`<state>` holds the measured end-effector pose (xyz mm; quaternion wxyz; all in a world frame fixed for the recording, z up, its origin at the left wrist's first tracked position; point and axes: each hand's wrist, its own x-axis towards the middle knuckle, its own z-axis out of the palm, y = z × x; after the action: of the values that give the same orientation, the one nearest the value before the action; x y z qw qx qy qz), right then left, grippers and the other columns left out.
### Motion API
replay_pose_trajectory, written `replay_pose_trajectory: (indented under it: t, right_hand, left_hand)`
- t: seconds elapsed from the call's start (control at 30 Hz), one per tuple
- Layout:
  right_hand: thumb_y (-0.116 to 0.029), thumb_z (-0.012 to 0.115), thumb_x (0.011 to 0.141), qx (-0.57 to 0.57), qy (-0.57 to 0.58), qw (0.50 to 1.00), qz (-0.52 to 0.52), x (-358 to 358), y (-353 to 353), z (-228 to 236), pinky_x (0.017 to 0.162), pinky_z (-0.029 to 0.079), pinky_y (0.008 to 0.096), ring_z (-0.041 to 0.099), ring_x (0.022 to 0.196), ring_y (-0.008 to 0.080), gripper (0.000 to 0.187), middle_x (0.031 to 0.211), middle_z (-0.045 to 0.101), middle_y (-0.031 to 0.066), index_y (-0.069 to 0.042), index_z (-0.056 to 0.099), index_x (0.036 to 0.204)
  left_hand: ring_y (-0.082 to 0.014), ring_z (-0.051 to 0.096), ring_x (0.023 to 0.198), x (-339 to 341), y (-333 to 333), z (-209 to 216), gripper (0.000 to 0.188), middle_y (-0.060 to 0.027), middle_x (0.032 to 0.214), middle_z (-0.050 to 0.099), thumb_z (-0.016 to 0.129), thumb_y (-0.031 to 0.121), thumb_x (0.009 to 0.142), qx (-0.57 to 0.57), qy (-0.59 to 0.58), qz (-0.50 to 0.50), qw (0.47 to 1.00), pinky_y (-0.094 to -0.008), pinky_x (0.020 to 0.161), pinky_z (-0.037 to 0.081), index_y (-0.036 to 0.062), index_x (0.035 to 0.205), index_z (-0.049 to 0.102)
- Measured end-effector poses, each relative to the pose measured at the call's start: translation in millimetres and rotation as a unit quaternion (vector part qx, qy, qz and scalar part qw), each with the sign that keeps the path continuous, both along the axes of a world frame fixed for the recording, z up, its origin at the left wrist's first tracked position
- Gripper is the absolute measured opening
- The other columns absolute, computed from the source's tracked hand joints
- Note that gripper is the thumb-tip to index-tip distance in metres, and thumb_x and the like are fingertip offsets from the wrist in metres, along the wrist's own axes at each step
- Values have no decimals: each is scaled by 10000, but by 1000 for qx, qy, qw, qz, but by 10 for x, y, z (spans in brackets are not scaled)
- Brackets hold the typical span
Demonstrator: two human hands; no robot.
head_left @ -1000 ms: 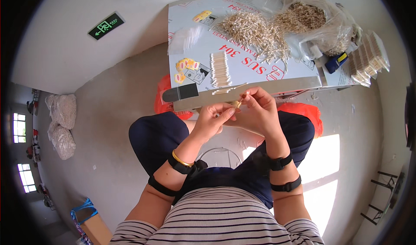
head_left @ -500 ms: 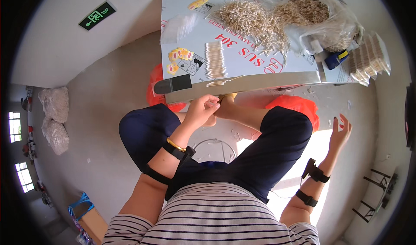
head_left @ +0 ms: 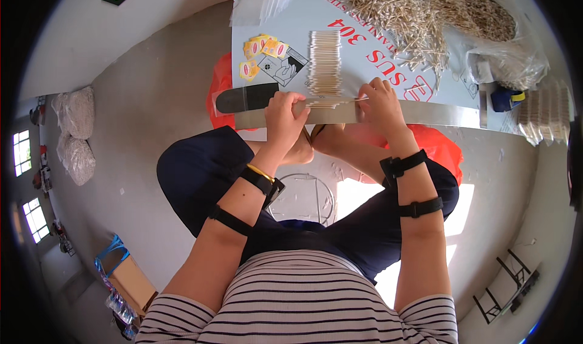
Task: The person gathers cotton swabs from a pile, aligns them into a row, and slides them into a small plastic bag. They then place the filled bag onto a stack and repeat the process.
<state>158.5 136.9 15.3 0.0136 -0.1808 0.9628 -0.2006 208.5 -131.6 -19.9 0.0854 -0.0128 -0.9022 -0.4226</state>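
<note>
At the near edge of the metal-topped table [head_left: 364, 76], my left hand [head_left: 284, 118] has its fingers curled together by the left ends of a few cotton swabs [head_left: 323, 105]. Across from it, my right hand [head_left: 382, 106] pinches the right end of a swab at the same edge. What sits between my left fingertips is too small to make out. Just beyond both hands lies a neat column of cotton swabs [head_left: 325, 64], laid side by side. Farther back is a loose heap of cotton swabs [head_left: 395, 19].
Left of the column lie small yellow labels [head_left: 264, 46], clear plastic sleeves [head_left: 267, 0] and a dark strip [head_left: 249, 98]. To the right are an open bag of swabs [head_left: 480, 16], a blue-and-yellow tool [head_left: 506, 99] and stacked clear packs [head_left: 543, 113]. Red bags [head_left: 446, 152] hang below the edge.
My right hand has come in from far right, off the table, to the swabs at the edge. My left hand has moved forward onto the edge. The view has shifted slightly.
</note>
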Motion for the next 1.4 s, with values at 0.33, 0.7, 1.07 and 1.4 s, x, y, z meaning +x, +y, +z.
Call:
replay_pose_trajectory:
  t: [0.33,0.7,1.07,1.4]
  right_hand:
    - [-80,777,804,-40,-22,999,17,-81,-124,-6,918,492,439,597,1024,297,113,992,603,65,-102,702,886]
    - [-54,772,765,-98,-21,994,-49,-49,-340,-89,843,519,437,611,954,314,124,934,624,70,-108,713,859]
    - [-96,743,818,-91,-33,995,13,-7,-340,-226,877,533,422,621,955,287,75,921,627,44,-126,704,875]
    - [-103,734,816,-85,-35,995,36,-65,-288,-190,857,505,415,624,955,267,52,907,626,39,-113,704,857]
  left_hand:
    - [-281,570,1025,-37,88,-72,356,-29,1037,604,871,176,762,-77,-18,0,997,-449,898,384,168,1047,658]
    - [-263,564,1043,-30,98,-80,490,-20,1055,583,892,175,728,-59,-16,9,998,-445,908,368,160,1127,607]
    - [-256,548,1088,11,151,-35,433,-8,1141,569,828,112,784,-84,35,-102,991,-441,943,366,266,1181,750]
    - [-254,529,1109,4,168,72,435,-38,1175,557,801,170,840,-80,19,-94,992,-452,965,366,240,1265,738]
